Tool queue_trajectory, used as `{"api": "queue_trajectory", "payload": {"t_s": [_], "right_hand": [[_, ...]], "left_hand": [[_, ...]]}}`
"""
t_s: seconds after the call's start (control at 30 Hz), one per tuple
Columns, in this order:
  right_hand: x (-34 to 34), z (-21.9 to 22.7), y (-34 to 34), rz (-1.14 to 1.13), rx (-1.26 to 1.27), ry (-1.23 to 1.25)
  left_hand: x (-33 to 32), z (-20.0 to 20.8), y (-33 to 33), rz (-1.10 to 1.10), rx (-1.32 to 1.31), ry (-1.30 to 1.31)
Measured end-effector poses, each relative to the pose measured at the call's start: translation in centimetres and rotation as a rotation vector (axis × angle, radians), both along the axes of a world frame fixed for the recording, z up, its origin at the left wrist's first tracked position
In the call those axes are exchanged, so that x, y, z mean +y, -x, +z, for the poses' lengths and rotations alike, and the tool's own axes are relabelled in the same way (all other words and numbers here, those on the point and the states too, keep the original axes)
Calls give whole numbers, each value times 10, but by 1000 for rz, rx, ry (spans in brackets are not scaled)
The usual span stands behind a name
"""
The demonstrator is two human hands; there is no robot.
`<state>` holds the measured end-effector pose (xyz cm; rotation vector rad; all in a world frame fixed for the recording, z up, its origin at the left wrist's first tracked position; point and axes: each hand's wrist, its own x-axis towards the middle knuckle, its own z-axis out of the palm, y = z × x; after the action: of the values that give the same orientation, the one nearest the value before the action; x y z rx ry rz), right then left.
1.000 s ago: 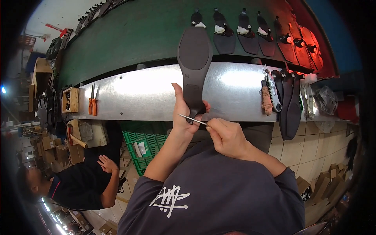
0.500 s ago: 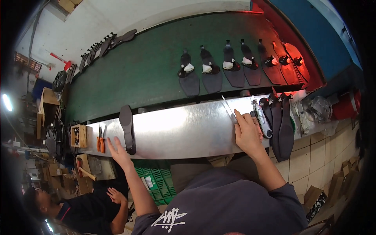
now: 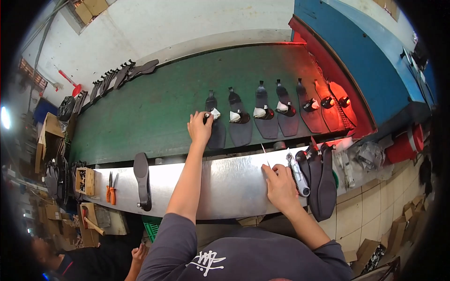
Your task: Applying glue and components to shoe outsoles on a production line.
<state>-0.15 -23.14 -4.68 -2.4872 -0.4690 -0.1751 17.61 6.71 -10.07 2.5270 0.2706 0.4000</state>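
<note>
Thumb and fingers of my left hand point(image 3: 200, 129) close on the left side of the nearest dark sandal point(image 3: 216, 133) on the green conveyor belt point(image 3: 136, 112), by its black strap and white stuffing. Part of the strap is hidden behind the fingers. Over the metal ledge, my right hand point(image 3: 281, 188) grips a thin, pale, pointed tool point(image 3: 264, 153), its tip toward the belt; the rest is hidden in the fingers. Close beside that hand lies a grey utility knife point(image 3: 298, 175). Several similar sandals, such as one dark sandal point(image 3: 240, 131), stand in a row to the right.
Dark soles point(image 3: 323, 192) overhang the ledge point(image 3: 229, 187) at right; another sole point(image 3: 141, 175) lies at left. Orange-handled pliers point(image 3: 110, 193) and a wooden box point(image 3: 85, 181) stand farther left. A blue machine point(image 3: 356, 61) rises behind red-lit sandals. Another person point(image 3: 93, 262) is at lower left.
My left hand has moved from above the ledge by the pliers up and right to the leftmost sandal of the row. My right hand still holds the pointed tool. The view has shifted.
</note>
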Motion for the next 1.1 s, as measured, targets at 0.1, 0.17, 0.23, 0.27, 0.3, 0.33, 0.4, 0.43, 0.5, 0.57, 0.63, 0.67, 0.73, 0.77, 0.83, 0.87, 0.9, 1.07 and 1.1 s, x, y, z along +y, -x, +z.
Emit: {"api": "queue_trajectory", "payload": {"t_s": [0.1,0.17,0.23,0.27,0.3,0.33,0.4,0.43,0.5,0.57,0.63,0.67,0.73,0.77,0.83,0.87,0.9,1.07,1.1], "right_hand": [[2,15,3,-7,-49,-21],[5,23,9,-10,-82,-89],[8,36,12,-16,-152,-93],[9,42,14,-30,-221,-95],[12,47,17,-28,-249,-137],[9,49,19,-34,-246,-130],[6,51,20,52,-228,-348],[2,48,19,93,-184,-415],[1,37,15,125,77,-823],[3,36,9,266,429,-1371],[9,37,7,453,536,-1525],[21,60,10,485,510,-1549],[16,74,17,449,706,-1400],[24,81,21,490,618,-1411],[29,78,28,474,589,-1464],[31,76,31,461,544,-1512],[28,78,37,414,560,-1445],[23,78,59,390,208,-722],[22,75,61,399,219,-725]], "left_hand": [[-18,-4,23,57,-21,-35],[-29,-5,34,86,-79,-80],[-30,-6,32,59,-246,-35],[-30,-4,32,53,-343,41],[-25,-1,35,52,-383,155],[-27,16,38,40,-419,274],[-32,44,47,-75,-521,459],[-36,62,61,-107,-445,756],[-48,91,96,-209,-320,1121],[-56,108,145,-342,-146,1334],[-63,120,194,-455,30,1481],[-64,120,213,-487,115,1520],[-66,118,235,-466,191,1638],[-68,119,242,-480,130,1630],[-62,110,254,-386,131,1650],[-59,105,258,-308,125,1668],[-56,103,263,-316,111,1670],[-50,98,273,-312,80,1660],[-50,97,275,-315,71,1665]]}}
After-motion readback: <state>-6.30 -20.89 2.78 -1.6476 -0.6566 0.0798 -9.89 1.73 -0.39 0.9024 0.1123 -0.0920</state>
